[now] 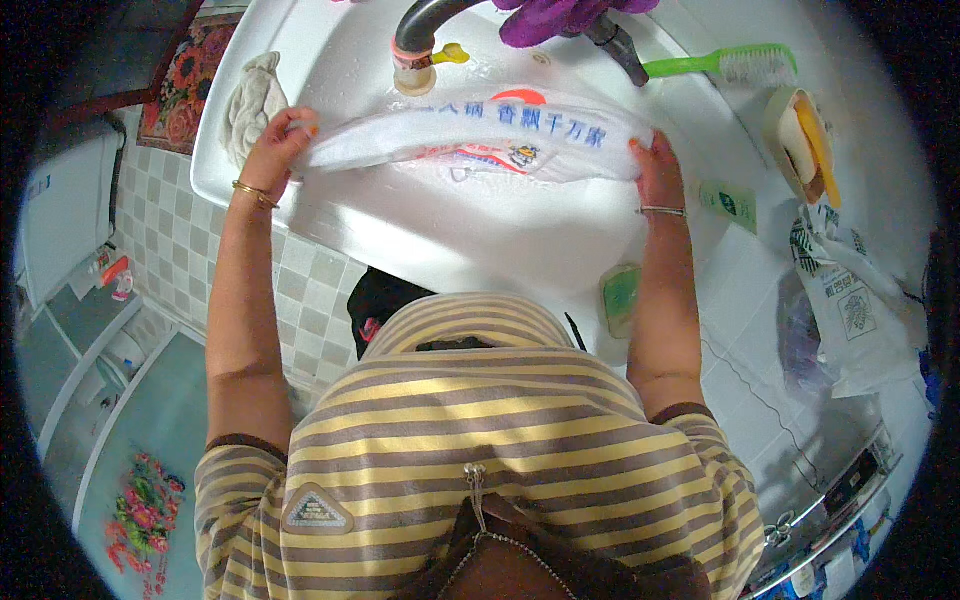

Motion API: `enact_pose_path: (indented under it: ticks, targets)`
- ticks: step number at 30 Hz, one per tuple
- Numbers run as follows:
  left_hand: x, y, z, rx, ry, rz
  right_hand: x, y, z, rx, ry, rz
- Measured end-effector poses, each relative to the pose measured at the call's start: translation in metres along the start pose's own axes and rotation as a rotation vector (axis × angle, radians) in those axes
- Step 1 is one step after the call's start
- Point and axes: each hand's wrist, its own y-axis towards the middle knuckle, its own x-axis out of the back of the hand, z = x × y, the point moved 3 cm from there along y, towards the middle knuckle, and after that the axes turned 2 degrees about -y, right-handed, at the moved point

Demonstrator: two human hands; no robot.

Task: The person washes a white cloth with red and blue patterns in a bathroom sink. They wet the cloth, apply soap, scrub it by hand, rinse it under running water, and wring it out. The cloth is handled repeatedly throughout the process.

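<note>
A white cloth with printed writing and a small cartoon figure [480, 135] is stretched sideways over the white sink basin [480, 240]. At its left end my left hand [283, 142] pinches it, a gold bangle on the wrist. My right hand [660, 161], with a thin silver-coloured bangle below it, grips the other end. The cloth is folded or bunched lengthwise, and its lower part hangs into the basin, where there is water. Behind it stands the dark curved faucet [420, 45], with a small yellow piece on it.
A greyish bunched cloth [255, 109] lies on the sink's left rim. Purple fabric [562, 19] hangs at the far side beside a green-handled brush [727, 64]. To the right are a soap dish [799, 142], a green soap bar [621, 300] and a white plastic bag [855, 322].
</note>
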Motion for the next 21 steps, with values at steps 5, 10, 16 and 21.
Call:
enact_pose_path:
  ticks: [5, 10, 16, 21]
  targets:
    - [-0.033, -0.021, 0.011, -0.175, 1.148, 0.272, 0.002, -0.021, -0.059, 0.074, -1.03, 0.199]
    - [-0.046, -0.026, -0.001, -0.494, 1.172, 0.112, -0.01, -0.006, -0.052, 0.119, -0.816, 0.107]
    - [-0.065, 0.041, 0.025, -0.005, 0.731, -0.036, -0.026, 0.043, -0.077, 0.076, -0.762, -0.098]
    - [-0.095, 0.057, 0.048, 0.261, 0.873, 0.03, -0.056, 0.04, -0.091, -0.132, -0.801, -0.068]
